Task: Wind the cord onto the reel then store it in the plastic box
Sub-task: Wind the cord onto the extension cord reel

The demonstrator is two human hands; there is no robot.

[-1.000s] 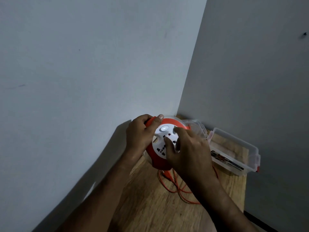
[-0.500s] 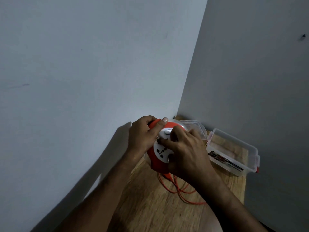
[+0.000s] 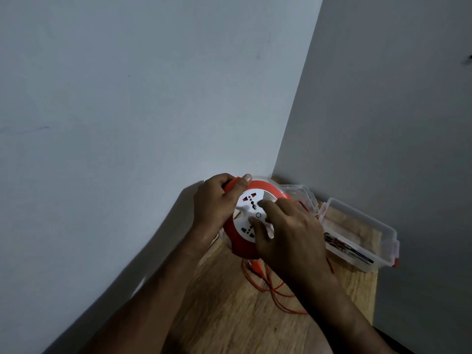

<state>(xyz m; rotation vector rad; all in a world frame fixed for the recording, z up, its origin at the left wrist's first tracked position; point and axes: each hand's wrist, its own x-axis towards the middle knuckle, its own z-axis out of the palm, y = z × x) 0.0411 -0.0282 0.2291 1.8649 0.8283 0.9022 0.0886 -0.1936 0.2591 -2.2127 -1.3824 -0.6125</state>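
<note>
The left hand [image 3: 213, 205] grips the orange handle edge of the extension cord reel [image 3: 245, 241], holding it tilted above the wooden table [image 3: 229, 315]. The right hand [image 3: 288, 233] curls its fingers onto the white socket face. Loose orange cord [image 3: 278, 292] lies below; the clear plastic box [image 3: 362, 238] stands open just beside, in the wall corner.

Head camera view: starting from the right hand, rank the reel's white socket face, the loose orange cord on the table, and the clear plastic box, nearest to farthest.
From the right hand:
1. White socket face: under its fingertips, touching.
2. Loose orange cord: on the wooden table, below the wrist.
3. Clear plastic box: to the right, by the wall.
</note>
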